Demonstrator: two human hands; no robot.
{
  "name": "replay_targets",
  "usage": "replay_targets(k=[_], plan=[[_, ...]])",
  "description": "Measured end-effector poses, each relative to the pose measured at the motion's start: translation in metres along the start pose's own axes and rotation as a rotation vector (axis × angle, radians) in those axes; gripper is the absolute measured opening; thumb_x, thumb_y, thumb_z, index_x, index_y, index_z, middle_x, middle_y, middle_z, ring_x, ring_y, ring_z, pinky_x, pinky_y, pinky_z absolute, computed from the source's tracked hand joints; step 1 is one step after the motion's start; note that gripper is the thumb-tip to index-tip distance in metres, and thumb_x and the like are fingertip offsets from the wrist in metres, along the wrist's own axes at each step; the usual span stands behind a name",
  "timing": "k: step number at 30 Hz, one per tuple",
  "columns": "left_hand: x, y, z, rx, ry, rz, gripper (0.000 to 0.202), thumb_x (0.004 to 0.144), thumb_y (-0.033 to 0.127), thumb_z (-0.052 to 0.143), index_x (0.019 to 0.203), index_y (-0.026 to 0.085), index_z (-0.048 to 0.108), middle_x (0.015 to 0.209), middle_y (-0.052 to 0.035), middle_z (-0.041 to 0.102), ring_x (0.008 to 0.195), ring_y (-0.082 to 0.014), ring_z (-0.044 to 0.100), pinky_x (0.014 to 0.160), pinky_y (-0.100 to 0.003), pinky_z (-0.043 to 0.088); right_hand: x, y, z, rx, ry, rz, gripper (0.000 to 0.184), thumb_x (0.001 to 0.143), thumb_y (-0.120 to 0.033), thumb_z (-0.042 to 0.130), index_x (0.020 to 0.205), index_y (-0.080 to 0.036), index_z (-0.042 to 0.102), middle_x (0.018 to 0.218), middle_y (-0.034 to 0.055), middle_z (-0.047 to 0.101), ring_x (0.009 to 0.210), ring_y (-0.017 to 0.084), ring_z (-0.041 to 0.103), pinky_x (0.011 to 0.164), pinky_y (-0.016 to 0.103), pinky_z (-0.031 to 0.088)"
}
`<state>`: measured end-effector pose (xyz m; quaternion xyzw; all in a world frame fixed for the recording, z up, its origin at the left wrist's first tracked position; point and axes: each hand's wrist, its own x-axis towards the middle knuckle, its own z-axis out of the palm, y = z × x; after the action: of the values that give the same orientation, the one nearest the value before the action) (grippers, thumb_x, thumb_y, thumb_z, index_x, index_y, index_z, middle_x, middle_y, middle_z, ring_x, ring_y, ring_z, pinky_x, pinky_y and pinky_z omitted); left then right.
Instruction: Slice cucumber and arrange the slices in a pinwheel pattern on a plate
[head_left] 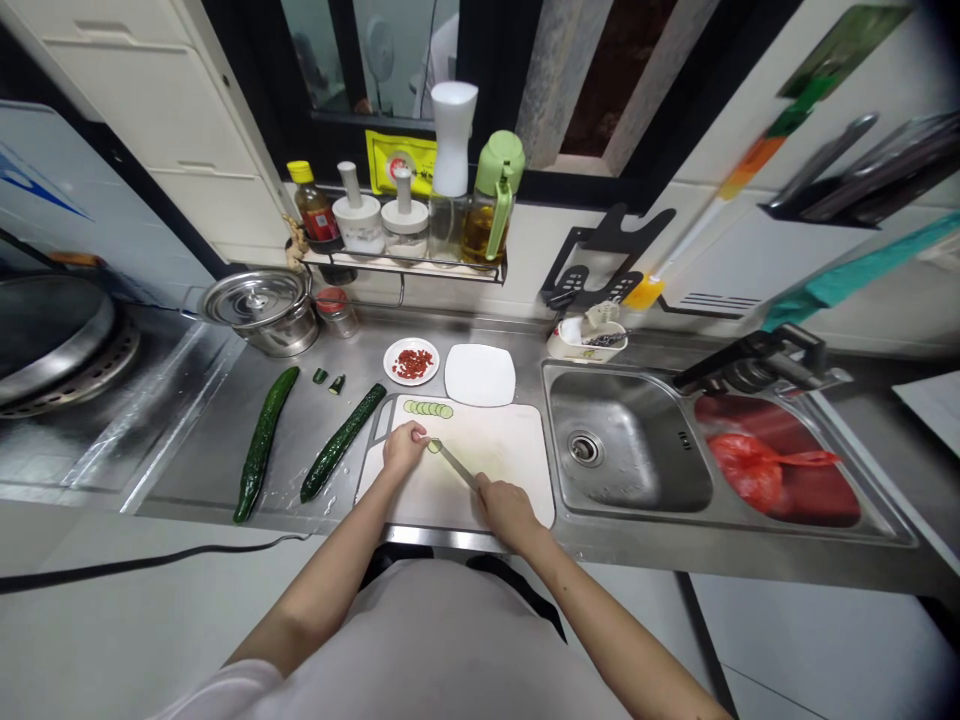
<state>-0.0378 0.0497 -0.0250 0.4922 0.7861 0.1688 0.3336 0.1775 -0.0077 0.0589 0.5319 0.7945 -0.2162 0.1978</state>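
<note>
My right hand (pixel 508 510) is wrapped round the handle of a knife (pixel 459 466), whose blade slants up and left over the white cutting board (pixel 517 440). Close to the blade's tip is a round cucumber slice (pixel 433 446). The bent fingers of my left hand (pixel 405 447) are pinched at the edge of that slice. Behind them a row of overlapping cucumber slices (pixel 428 409) lies along the board's far side. Left of the board rest two whole-looking cucumbers, one nearer (pixel 343 443) and one farther off (pixel 266 443), with small cut ends (pixel 337 384) beyond them.
Behind the board stand a plate of red pieces (pixel 412 361) and a white square plate (pixel 480 375). To the right is a steel sink (pixel 630 440) with a red bag (pixel 750 470) in its second basin. A lidded pot (pixel 281 325) and a bottle shelf (pixel 420 262) are at the back.
</note>
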Motion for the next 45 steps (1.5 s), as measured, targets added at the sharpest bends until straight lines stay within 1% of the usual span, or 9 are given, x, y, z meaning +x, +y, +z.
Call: replay_targets(k=[3, 6, 10, 13, 18, 29, 33, 38, 45], plan=[[0.000, 0.000, -0.001, -0.002, -0.003, -0.009, 0.013, 0.075, 0.025, 0.068, 0.088, 0.023, 0.066, 0.078, 0.0029, 0.067, 0.073, -0.0129, 0.060, 0.062, -0.022, 0.036, 0.001, 0.000, -0.001, -0.011, -0.001, -0.004, 0.026, 0.096, -0.018, 0.032, 0.112, -0.016, 0.052, 0.094, 0.0135, 0.070, 0.090, 0.026, 0.067, 0.072, 0.031, 0.043], [0.000, 0.001, -0.001, 0.003, -0.001, 0.000, 0.014, 0.075, 0.025, 0.069, 0.088, 0.023, 0.066, 0.078, 0.0029, 0.067, 0.073, -0.0128, 0.060, 0.062, -0.022, 0.036, 0.002, -0.003, -0.001, -0.022, 0.000, 0.007, 0.027, 0.095, -0.015, 0.033, 0.113, -0.016, 0.052, 0.094, 0.0136, 0.070, 0.091, 0.026, 0.068, 0.072, 0.032, 0.044], [0.000, -0.001, 0.000, 0.006, 0.000, 0.007, 0.013, 0.075, 0.026, 0.069, 0.087, 0.023, 0.065, 0.078, 0.0028, 0.066, 0.073, -0.0129, 0.060, 0.061, -0.022, 0.036, 0.003, -0.011, 0.000, -0.017, -0.052, 0.035, 0.030, 0.091, -0.008, 0.035, 0.117, -0.015, 0.050, 0.096, 0.0141, 0.070, 0.093, 0.025, 0.068, 0.072, 0.031, 0.045], [0.001, -0.001, 0.001, 0.001, -0.006, 0.002, 0.014, 0.075, 0.026, 0.069, 0.088, 0.024, 0.065, 0.078, 0.0029, 0.066, 0.073, -0.0129, 0.060, 0.061, -0.022, 0.036, 0.003, -0.016, 0.000, -0.012, -0.061, 0.055, 0.033, 0.090, -0.005, 0.036, 0.118, -0.014, 0.050, 0.098, 0.0148, 0.070, 0.094, 0.025, 0.068, 0.073, 0.030, 0.046], [0.002, -0.001, 0.002, 0.019, -0.012, 0.000, 0.015, 0.075, 0.026, 0.069, 0.089, 0.024, 0.066, 0.079, 0.0025, 0.067, 0.074, -0.0132, 0.060, 0.061, -0.022, 0.036, 0.002, -0.018, -0.003, -0.003, -0.076, 0.071, 0.033, 0.090, -0.004, 0.035, 0.118, -0.014, 0.049, 0.099, 0.0150, 0.070, 0.095, 0.025, 0.068, 0.073, 0.031, 0.046], [0.003, 0.001, 0.000, 0.031, -0.018, 0.007, 0.011, 0.075, 0.026, 0.069, 0.085, 0.024, 0.065, 0.078, 0.0024, 0.067, 0.073, -0.0138, 0.061, 0.061, -0.022, 0.036, 0.004, -0.015, -0.004, 0.019, -0.048, 0.036, 0.036, 0.087, -0.002, 0.036, 0.119, -0.012, 0.051, 0.101, 0.0157, 0.069, 0.097, 0.026, 0.067, 0.074, 0.031, 0.046], [0.003, 0.002, -0.001, 0.040, -0.024, 0.003, 0.011, 0.075, 0.027, 0.069, 0.085, 0.024, 0.065, 0.078, 0.0026, 0.067, 0.073, -0.0139, 0.061, 0.061, -0.023, 0.036, 0.006, -0.014, -0.003, 0.022, -0.048, 0.032, 0.038, 0.086, -0.002, 0.036, 0.120, -0.012, 0.050, 0.100, 0.0158, 0.069, 0.097, 0.026, 0.067, 0.075, 0.032, 0.047], [0.000, 0.004, -0.004, 0.051, -0.013, 0.000, 0.012, 0.075, 0.028, 0.068, 0.086, 0.024, 0.065, 0.082, 0.0021, 0.068, 0.075, -0.0144, 0.061, 0.062, -0.023, 0.037, 0.009, -0.014, 0.002, 0.047, -0.038, 0.034, 0.035, 0.089, -0.005, 0.034, 0.119, -0.013, 0.049, 0.102, 0.0168, 0.068, 0.098, 0.025, 0.066, 0.076, 0.033, 0.047], [-0.001, 0.005, -0.004, 0.079, -0.010, -0.010, 0.013, 0.075, 0.027, 0.069, 0.088, 0.025, 0.066, 0.086, 0.0019, 0.070, 0.080, -0.0150, 0.063, 0.064, -0.023, 0.038, 0.010, -0.013, 0.004, 0.047, -0.052, 0.023, 0.033, 0.088, -0.004, 0.038, 0.118, -0.013, 0.048, 0.101, 0.0167, 0.067, 0.096, 0.025, 0.066, 0.075, 0.032, 0.047]])
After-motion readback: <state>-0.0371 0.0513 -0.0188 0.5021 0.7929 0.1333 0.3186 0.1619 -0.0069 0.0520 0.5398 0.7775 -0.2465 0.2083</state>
